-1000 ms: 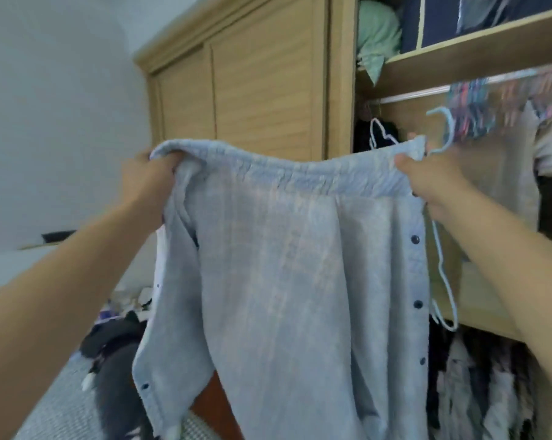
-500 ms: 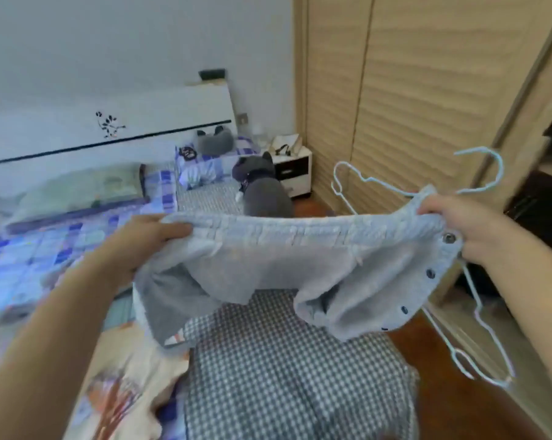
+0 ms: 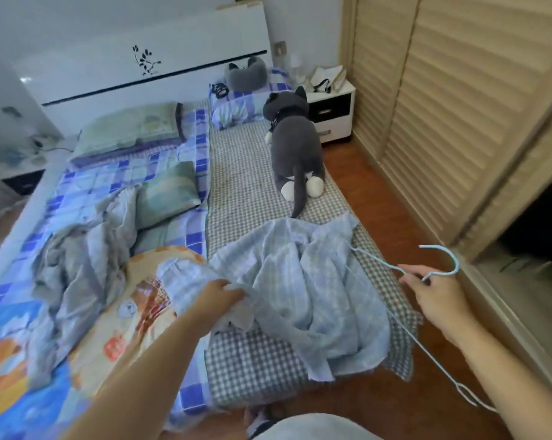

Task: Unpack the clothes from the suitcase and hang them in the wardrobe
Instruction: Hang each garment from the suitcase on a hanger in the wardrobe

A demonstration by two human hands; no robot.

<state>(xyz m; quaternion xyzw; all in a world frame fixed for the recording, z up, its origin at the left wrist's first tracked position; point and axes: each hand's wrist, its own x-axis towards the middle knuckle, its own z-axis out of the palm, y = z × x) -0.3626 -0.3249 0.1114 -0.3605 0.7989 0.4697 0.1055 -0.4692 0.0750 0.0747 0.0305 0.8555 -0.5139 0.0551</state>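
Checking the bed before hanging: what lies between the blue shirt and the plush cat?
Head view: only bare checked bedcover between the blue shirt and plush cat; the cat's tail tip nearly reaches the shirt.

One pale blue shirt (image 3: 303, 281), one light blue wire hanger (image 3: 411, 331), one grey plush cat (image 3: 295, 150) (a second grey plush shape (image 3: 247, 74) sits by the headboard), three pillows, one nightstand (image 3: 331, 112), two hands

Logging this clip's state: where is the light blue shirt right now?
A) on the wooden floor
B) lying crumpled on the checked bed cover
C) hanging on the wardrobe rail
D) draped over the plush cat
B: the light blue shirt lies bunched on the checked bed cover, with the left hand gripping its edge.
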